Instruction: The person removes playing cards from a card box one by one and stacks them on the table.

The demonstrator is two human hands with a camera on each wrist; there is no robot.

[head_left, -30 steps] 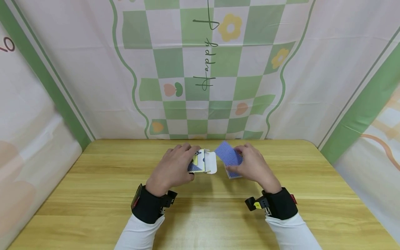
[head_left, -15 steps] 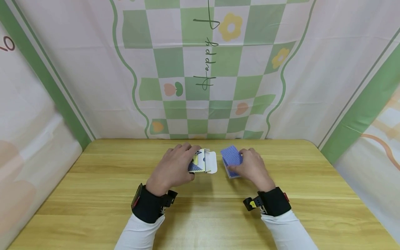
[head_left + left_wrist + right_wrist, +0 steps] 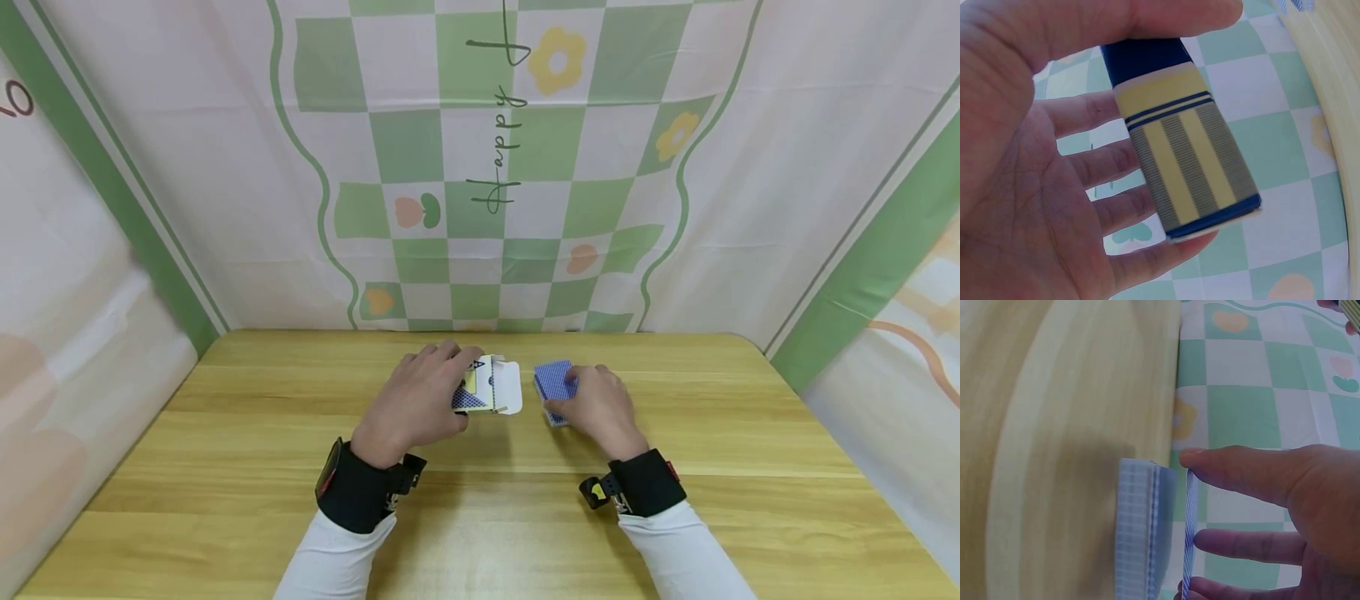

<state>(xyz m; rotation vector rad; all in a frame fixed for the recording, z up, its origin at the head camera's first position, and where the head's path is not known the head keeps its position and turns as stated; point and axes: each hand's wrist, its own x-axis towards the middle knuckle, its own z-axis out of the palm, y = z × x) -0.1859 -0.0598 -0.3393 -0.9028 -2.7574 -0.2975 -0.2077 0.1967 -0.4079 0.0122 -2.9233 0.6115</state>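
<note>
My left hand [image 3: 420, 400] grips a playing-card box [image 3: 472, 393] just above the table, thumb on one side and fingers on the other. Its white end flap [image 3: 510, 387] stands out towards the right. Yellow and dark stripes mark the side of the box [image 3: 1179, 150] in the left wrist view. Between thumb and fingertips my right hand [image 3: 600, 408] pinches a thin packet of blue-backed playing cards [image 3: 552, 377]. Below it a thicker card stack [image 3: 1135, 531] lies on the table; in the right wrist view a small gap separates the packet from this stack.
Both hands work near the far edge of the wooden table [image 3: 480, 517]. Right behind that edge hangs a green-and-white checked curtain [image 3: 472, 258], with more patterned cloth on both sides.
My right hand has come left and nearer to me, bringing its cards lower and more in line over the stack. The left hand and the box stay put.
</note>
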